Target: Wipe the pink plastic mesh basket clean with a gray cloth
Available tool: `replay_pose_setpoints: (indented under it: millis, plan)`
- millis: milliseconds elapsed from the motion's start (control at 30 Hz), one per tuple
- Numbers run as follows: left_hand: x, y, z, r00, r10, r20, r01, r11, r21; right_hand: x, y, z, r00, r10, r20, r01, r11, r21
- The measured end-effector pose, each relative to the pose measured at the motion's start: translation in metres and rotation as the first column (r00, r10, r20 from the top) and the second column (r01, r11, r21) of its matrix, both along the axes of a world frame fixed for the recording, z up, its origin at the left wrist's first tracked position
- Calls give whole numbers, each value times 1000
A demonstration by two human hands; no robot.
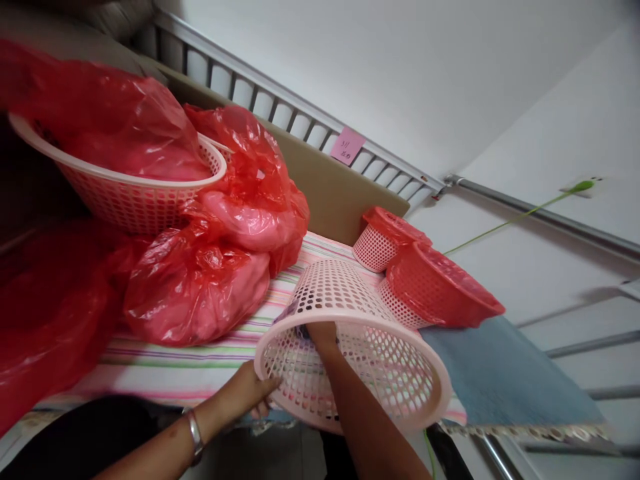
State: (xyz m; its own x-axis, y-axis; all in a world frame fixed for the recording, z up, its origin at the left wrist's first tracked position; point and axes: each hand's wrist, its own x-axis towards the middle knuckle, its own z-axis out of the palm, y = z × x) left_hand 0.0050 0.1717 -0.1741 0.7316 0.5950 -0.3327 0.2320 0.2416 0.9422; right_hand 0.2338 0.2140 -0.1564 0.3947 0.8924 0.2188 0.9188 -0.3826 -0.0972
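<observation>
Basket (340, 287), pink, perforated, one: in front of me at the near edge of the striped sheet (175, 363), tipped over, base away, mouth toward me; so angled, I judge, to let my arm in. Whether its underside rests on the sheet, I cannot tell.

Left hand (249, 390), mine: closed on the rim at its left, thumb over the lip, apparently to steady the tilt. Bracelet (195, 437), silvery, on that wrist.

Right hand (321, 333), mine: inside, near the left wall, forearm passing through the mouth. Dark cloth (302, 331), as it seems, beside the fingers; their tips are hidden, so I cannot tell whether they grasp it or lie spread.

Two lesser baskets, just beyond to the right: rear one (374, 248), front one (400, 307), each standing with red plastic over its top, perhaps as a cover or liner.

Larger basket (130, 203), left: red bag (125, 127) in its mouth. Bulging red bags (200, 293), beside it, on the sheet.

Blue mat (505, 373), right. Board (320, 187), tan, along the back, before a slatted rail (270, 73); pink note (347, 145) on the rail, handwriting illegible to me.
</observation>
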Motion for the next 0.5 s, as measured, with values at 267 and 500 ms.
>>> replay_pose_setpoints:
  millis: [267,500]
  plan:
    - [5,0,-4,997,35,72,-33,999,-28,-52,-83,-2,997,10,-79,-11,1000,-11]
    - [-3,6,3,993,103,63,-113,975,193,-88,-170,9,901,155,-406,-215,971,-105]
